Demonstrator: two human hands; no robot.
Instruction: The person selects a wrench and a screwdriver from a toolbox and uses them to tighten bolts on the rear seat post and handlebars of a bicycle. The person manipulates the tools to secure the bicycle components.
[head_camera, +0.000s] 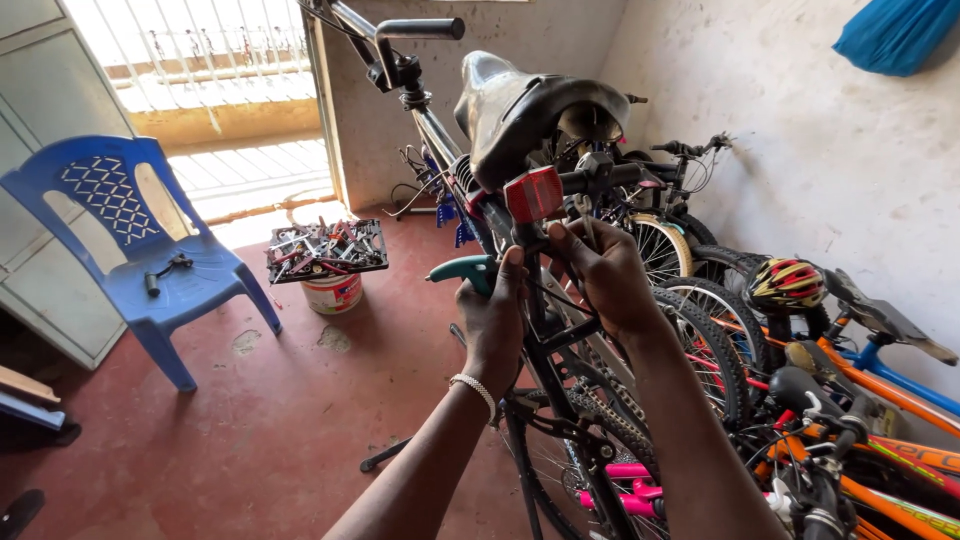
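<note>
Below the saddle (530, 105), the red reflector (533, 193) sits on the upright seat post (528, 262), just above both hands. Left hand (493, 315) grips the post, fingers curled shut, beside a teal tool handle (462, 271). Right hand (605, 275), nearer the reflector, pinches a small metal tool (585, 215). Far left: blue chair (130, 230), tool tray (325, 250).
</note>
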